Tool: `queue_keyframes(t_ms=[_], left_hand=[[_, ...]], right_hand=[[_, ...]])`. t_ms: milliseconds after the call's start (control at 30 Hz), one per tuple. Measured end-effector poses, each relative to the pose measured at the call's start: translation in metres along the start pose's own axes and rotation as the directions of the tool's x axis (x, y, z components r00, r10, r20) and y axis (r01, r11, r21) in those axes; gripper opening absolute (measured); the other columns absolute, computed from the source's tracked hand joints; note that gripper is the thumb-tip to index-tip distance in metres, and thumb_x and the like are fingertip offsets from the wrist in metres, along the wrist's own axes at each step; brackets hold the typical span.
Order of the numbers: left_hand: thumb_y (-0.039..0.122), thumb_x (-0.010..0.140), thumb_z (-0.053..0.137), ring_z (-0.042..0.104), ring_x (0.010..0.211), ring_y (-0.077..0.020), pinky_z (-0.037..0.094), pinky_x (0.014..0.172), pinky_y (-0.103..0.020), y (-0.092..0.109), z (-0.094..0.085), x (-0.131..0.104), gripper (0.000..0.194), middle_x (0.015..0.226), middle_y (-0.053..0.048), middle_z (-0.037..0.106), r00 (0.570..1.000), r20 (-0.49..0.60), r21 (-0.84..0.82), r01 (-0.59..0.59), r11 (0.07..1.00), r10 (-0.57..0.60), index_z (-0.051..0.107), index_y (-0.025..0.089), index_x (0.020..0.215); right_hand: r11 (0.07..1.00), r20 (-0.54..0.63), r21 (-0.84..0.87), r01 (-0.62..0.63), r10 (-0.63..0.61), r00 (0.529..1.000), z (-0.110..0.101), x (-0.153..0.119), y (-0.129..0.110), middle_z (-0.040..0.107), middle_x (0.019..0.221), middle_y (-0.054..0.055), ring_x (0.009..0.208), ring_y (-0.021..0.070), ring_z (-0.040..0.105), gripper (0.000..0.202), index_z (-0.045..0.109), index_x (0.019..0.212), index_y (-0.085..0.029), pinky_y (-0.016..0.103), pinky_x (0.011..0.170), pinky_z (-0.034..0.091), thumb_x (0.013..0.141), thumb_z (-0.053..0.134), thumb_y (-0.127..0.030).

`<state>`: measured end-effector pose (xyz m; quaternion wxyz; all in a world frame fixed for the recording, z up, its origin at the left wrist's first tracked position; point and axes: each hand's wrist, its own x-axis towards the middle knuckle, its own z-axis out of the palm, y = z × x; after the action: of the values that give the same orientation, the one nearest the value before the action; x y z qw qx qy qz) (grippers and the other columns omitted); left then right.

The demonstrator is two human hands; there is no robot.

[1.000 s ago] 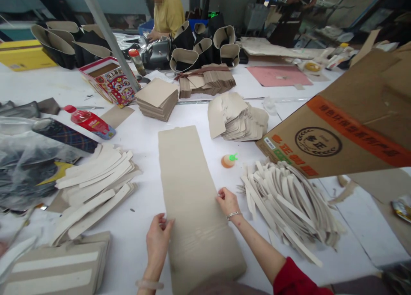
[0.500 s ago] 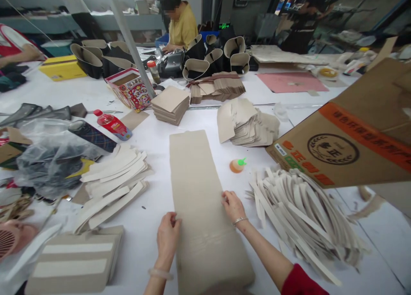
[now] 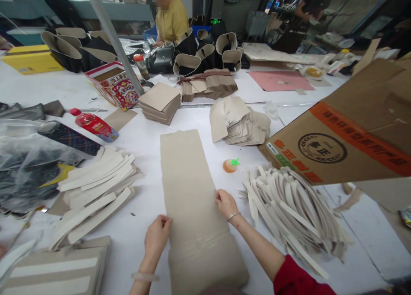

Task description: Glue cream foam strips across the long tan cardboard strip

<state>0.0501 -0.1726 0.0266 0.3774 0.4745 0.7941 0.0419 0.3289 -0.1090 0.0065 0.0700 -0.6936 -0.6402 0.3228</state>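
Note:
A long beige sheet of material (image 3: 189, 183) lies lengthwise in front of me, its near part creased and bulging slightly. My left hand (image 3: 156, 235) pinches its left edge between thumb and fingers. On the opposite edge, a little farther up, my right hand (image 3: 227, 204) grips the sheet with curled fingers. To the right of my right hand is a heap of pale narrow strips (image 3: 289, 213). A small glue bottle with a green tip (image 3: 230, 165) stands beyond that hand. Left of the sheet lie wider off-white strips (image 3: 99, 175), overlapping one another.
Stacks of beige pieces (image 3: 159, 103) and fanned cut pieces (image 3: 239, 121) sit beyond the sheet. A cardboard box (image 3: 334, 132) juts in from the right. At left are a red bottle (image 3: 93, 123) and flat panels (image 3: 51, 269). A person in yellow (image 3: 171, 19) works across the table.
The view has swung slightly right, so things appear shifted left. Both hands stay at the sheet's edges; the left thumb and fingers now look closed on its edge.

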Motion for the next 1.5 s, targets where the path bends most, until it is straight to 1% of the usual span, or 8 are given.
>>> queue_keyframes(t_ms=[233, 367, 533, 833, 1033, 1133, 1267, 1500], left_hand=[[0.045, 0.083, 0.041, 0.059, 0.077, -0.0219, 0.037, 0.064, -0.029, 0.003, -0.002, -0.007, 0.028, 0.08, -0.003, 0.063, 0.997, -0.067, 0.001, 0.028, 1.0, -0.028, 0.054, 0.021, 0.088], [0.045, 0.085, 0.042, 0.057, 0.084, -0.0182, 0.039, 0.069, -0.028, 0.001, 0.004, -0.039, 0.028, 0.095, -0.002, 0.058, 0.975, -0.151, 0.051, -0.159, 0.986, 0.165, 0.05, 0.022, 0.098], [0.023, 0.079, 0.048, 0.052, 0.094, -0.019, 0.035, 0.08, -0.03, 0.003, 0.02, -0.078, 0.018, 0.103, -0.005, 0.056, 0.945, 0.057, 0.296, -0.324, 0.898, 0.322, 0.056, 0.02, 0.095], [0.017, 0.073, 0.05, 0.05, 0.09, -0.0231, 0.03, 0.077, -0.035, 0.009, 0.028, -0.085, 0.015, 0.09, -0.007, 0.061, 0.935, 0.12, 0.386, -0.354, 0.852, 0.333, 0.057, 0.017, 0.086], [0.02, 0.08, 0.044, 0.05, 0.091, -0.0198, 0.032, 0.077, -0.03, 0.001, 0.027, -0.108, 0.013, 0.089, -0.004, 0.06, 0.887, 0.166, 0.267, -0.461, 0.846, 0.431, 0.057, 0.02, 0.082], [0.028, 0.084, 0.04, 0.05, 0.091, -0.019, 0.034, 0.079, -0.029, -0.005, 0.028, -0.127, 0.015, 0.091, -0.005, 0.058, 0.868, 0.149, 0.004, -0.48, 0.877, 0.474, 0.053, 0.02, 0.082], [0.045, 0.082, 0.044, 0.052, 0.078, -0.018, 0.04, 0.072, -0.027, -0.021, 0.032, -0.148, 0.026, 0.081, -0.003, 0.058, 0.916, 0.189, -0.333, -0.28, 0.9, 0.355, 0.048, 0.019, 0.081], [0.048, 0.061, 0.067, 0.056, 0.088, -0.023, 0.043, 0.078, -0.029, -0.044, 0.037, -0.17, 0.058, 0.096, -0.003, 0.064, 0.927, 0.267, -0.505, -0.098, 0.858, 0.263, 0.051, 0.02, 0.109]], right_hand=[[1.0, -0.011, 0.0, -0.003, 0.003, 1.0, -0.007, 0.004, 0.002, 0.058, 0.079, 0.001, 0.072, 0.011, 0.051, 0.006, 0.052, 0.08, -0.017, 0.02, 0.068, 0.035, 0.075, 0.051, -0.013], [0.998, 0.003, -0.037, 0.055, -0.055, 0.998, -0.015, -0.025, 0.004, 0.056, 0.088, 0.003, 0.079, 0.0115, 0.05, 0.009, 0.052, 0.087, -0.017, 0.022, 0.073, 0.037, 0.078, 0.052, -0.018], [0.973, 0.148, -0.132, 0.19, -0.17, 0.974, -0.009, -0.08, 0.0, 0.056, 0.091, 0.003, 0.089, 0.0165, 0.05, 0.015, 0.057, 0.084, -0.019, 0.026, 0.078, 0.035, 0.072, 0.064, -0.024], [0.917, 0.237, -0.277, 0.287, -0.224, 0.945, 0.005, -0.109, -0.002, 0.055, 0.102, 0.008, 0.099, 0.0238, 0.046, 0.036, 0.056, 0.09, -0.017, 0.035, 0.085, 0.03, 0.065, 0.072, -0.036], [0.923, 0.279, -0.238, 0.302, -0.233, 0.932, 0.001, -0.129, 0.009, 0.057, 0.1, 0.006, 0.098, 0.0221, 0.047, 0.041, 0.057, 0.093, -0.019, 0.034, 0.084, 0.029, 0.063, 0.073, -0.041], [0.93, 0.308, -0.198, 0.309, -0.241, 0.92, -0.004, -0.143, 0.019, 0.057, 0.096, 0.004, 0.098, 0.0214, 0.047, 0.036, 0.06, 0.085, -0.021, 0.032, 0.083, 0.03, 0.061, 0.073, -0.046], [0.972, 0.379, -0.018, 0.233, -0.209, 0.901, -0.01, -0.167, 0.036, 0.057, 0.099, 0.002, 0.098, 0.02, 0.048, 0.034, 0.06, 0.084, -0.021, 0.028, 0.082, 0.032, 0.059, 0.074, -0.038], [0.992, 0.336, 0.064, 0.11, -0.126, 0.933, -0.011, -0.194, 0.045, 0.061, 0.087, 0.0, 0.085, 0.0154, 0.053, 0.014, 0.057, 0.081, -0.019, 0.023, 0.074, 0.034, 0.069, 0.06, -0.026]])
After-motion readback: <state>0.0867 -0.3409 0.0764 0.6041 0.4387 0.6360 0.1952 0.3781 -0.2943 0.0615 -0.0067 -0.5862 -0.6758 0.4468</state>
